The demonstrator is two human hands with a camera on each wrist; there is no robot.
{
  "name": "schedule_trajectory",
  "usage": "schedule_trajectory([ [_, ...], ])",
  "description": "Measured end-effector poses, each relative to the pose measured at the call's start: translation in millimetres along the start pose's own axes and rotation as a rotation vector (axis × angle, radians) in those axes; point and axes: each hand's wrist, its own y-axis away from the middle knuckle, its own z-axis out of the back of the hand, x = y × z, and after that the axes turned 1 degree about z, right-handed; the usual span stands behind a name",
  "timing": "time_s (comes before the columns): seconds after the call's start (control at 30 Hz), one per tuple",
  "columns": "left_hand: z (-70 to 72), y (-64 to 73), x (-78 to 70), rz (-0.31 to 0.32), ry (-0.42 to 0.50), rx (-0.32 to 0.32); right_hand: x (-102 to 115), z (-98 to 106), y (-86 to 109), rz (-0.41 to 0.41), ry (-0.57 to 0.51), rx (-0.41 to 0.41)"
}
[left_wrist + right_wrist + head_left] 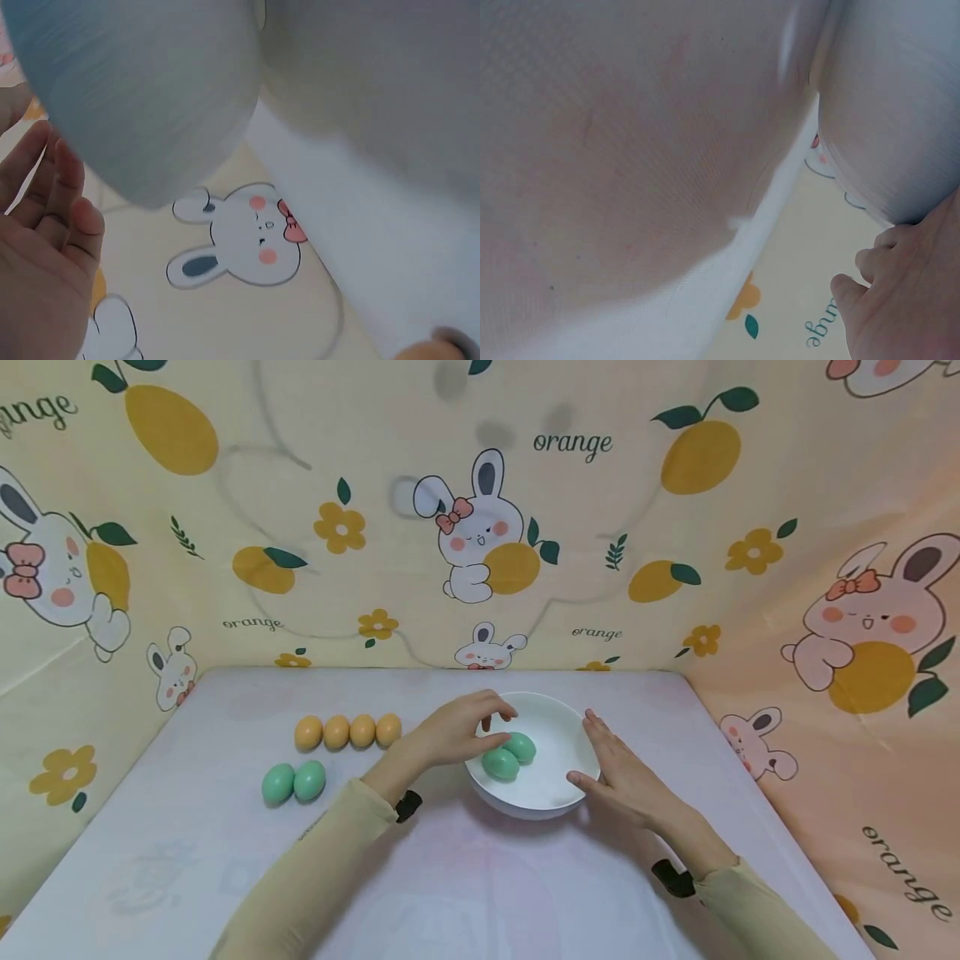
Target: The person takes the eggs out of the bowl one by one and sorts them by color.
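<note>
A white bowl (pixel 555 756) stands on the table with two green eggs, one egg (pixel 500 765) in front of the other egg (pixel 521 747), against its left inner side. Over the left rim reaches my left hand (pixel 459 727), fingers loosely bent above the eggs, thumb close to them; nothing shows in its grasp. My right hand (pixel 626 775) lies along the bowl's right side with fingers straight, thumb at the rim. In the left wrist view the bowl's outer wall (pixel 142 97) stands beside the left hand (pixel 41 277). The right wrist view shows the right hand (pixel 907 296) against the bowl (pixel 900 90).
Left of the bowl, several orange-brown eggs (pixel 337 732) form a row. Nearer the front, two more green eggs (pixel 278 784) lie side by side. The white-covered table (pixel 480 893) meets a patterned cloth backdrop (pixel 585 527) behind and at the sides.
</note>
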Motion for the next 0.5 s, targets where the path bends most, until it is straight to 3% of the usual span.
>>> schedule_trajectory([
  [0.27, -14.5, -26.8, 2.2, 0.024, -0.121, 0.161, 0, 0, 0.9, 0.006, -0.005, -0.002],
  [0.5, -26.2, -40.7, 4.4, 0.083, -0.198, 0.255, 0, 1, 0.5, 0.000, -0.003, -0.002],
])
